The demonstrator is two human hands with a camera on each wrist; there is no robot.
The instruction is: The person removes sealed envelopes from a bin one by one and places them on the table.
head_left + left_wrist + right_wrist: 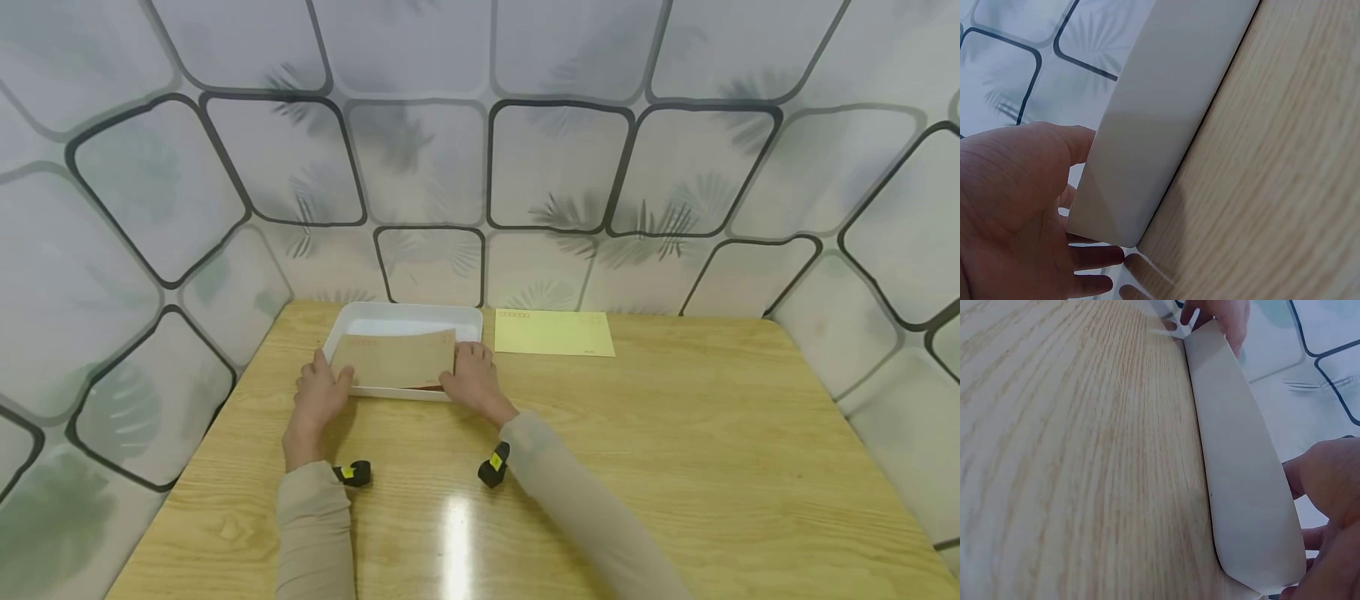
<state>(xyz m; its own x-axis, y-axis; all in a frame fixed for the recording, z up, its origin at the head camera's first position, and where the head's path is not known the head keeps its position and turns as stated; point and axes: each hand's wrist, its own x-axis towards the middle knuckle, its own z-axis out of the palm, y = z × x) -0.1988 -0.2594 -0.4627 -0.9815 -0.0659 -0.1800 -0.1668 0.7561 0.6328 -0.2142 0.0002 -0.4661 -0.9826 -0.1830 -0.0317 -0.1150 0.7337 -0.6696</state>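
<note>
A shallow white tray (397, 393) stands on the table at the back left. Inside it lies a brown paper envelope (397, 360) with faint red printing, its right side somewhat raised. A dark reddish edge shows beneath the envelope. My left hand (322, 392) grips the tray's left side near the front corner, thumb over the rim beside the envelope and fingers outside. At the opposite side, my right hand (474, 379) holds the right front corner, its thumb by the envelope's right edge. Both wrist views show the tray's front wall (1147, 119) low against the wood; some fingertips are hidden.
A yellow envelope (555, 333) lies flat just right of the tray, near the table's back edge. The wood table (675, 467) meets a patterned curtain-like backdrop (555, 167) behind and at both sides. Small black devices (493, 467) sit at both wrists.
</note>
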